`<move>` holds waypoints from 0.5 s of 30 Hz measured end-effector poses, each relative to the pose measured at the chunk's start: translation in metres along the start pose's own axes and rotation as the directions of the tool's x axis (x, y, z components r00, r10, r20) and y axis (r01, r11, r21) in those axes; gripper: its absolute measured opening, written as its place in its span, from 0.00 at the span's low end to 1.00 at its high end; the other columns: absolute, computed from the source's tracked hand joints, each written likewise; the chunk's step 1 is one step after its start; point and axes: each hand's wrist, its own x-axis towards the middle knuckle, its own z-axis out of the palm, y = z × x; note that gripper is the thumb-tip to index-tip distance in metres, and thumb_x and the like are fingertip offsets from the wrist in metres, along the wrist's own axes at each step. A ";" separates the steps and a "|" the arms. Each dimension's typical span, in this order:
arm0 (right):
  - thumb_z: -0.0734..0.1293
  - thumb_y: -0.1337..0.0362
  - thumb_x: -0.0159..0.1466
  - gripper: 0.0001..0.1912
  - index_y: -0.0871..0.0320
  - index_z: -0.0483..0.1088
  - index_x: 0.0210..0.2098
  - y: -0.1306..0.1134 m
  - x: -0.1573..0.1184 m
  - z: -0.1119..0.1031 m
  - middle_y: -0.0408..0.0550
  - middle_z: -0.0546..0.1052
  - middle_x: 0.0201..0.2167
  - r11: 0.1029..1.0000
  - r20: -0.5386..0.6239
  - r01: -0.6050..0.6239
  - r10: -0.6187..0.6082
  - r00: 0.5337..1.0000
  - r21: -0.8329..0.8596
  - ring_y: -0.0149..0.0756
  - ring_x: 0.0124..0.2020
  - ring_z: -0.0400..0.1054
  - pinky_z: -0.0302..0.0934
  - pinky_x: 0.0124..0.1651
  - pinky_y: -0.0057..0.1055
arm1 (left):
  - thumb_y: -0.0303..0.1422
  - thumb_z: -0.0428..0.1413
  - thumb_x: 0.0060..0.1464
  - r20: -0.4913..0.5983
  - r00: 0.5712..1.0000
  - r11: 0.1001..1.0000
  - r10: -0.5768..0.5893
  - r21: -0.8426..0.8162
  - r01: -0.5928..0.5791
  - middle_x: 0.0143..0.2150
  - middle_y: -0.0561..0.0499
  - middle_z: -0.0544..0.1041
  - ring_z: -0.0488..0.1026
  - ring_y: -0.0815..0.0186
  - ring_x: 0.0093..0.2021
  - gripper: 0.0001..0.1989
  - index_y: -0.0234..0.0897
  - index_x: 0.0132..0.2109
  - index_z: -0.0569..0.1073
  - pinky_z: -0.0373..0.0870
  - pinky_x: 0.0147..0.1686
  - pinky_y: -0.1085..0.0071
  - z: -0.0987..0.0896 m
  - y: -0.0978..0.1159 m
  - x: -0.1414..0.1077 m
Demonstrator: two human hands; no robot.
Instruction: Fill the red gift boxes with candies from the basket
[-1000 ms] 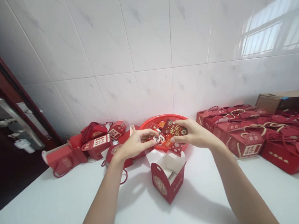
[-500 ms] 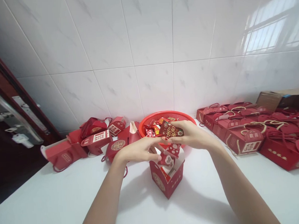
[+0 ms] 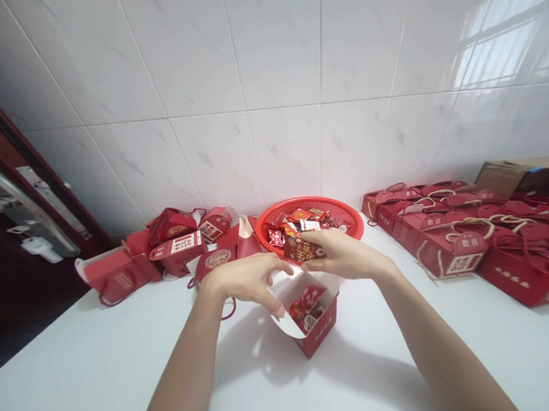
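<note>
An open red box [image 3: 323, 331] stands on the white table, with several red-wrapped sweets [image 3: 307, 306] inside and its pale flaps spread. At the box's left flap is my left hand [image 3: 251, 282], thumb and fingers apart, nothing held between them. My right hand [image 3: 345, 254] grips a dark red packet [image 3: 300, 250] with gold print, above the back edge of the box. Behind it sits a red mesh basket [image 3: 356, 228] filled with wrapped sweets.
Red gift boxes [image 3: 109, 276] lie in a loose group at the left. Rows of closed red boxes [image 3: 449, 254] with rope handles stand at the right, before a cardboard box [image 3: 500, 179]. A tiled wall is behind, a door at far left.
The sweets that were above the box now lie inside it. My left hand has opened by the flap, which has swung outward. My right hand has shifted slightly left and down with the packet.
</note>
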 end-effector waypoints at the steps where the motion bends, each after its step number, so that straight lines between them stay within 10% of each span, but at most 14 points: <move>1: 0.67 0.63 0.62 0.09 0.56 0.61 0.31 0.000 0.000 0.000 0.39 0.65 0.26 1.000 -0.019 -0.009 0.009 1.000 -0.019 0.30 0.27 0.56 0.45 0.30 0.29 | 0.48 0.66 0.38 0.001 1.000 1.000 -0.008 0.000 0.008 0.56 0.49 0.73 0.72 0.57 0.50 0.44 0.43 0.63 0.67 0.69 0.41 0.71 0.000 0.000 0.000; 15: 0.68 0.60 0.62 0.18 0.57 0.67 0.50 -0.004 -0.006 -0.008 0.45 0.73 0.35 0.989 0.005 -0.024 0.023 1.000 0.143 0.35 0.32 0.65 0.58 0.32 0.30 | 0.49 0.67 0.37 0.019 1.000 0.998 -0.021 -0.058 0.022 0.57 0.47 0.72 0.75 0.57 0.47 0.44 0.43 0.62 0.67 0.71 0.39 0.71 0.002 -0.003 -0.001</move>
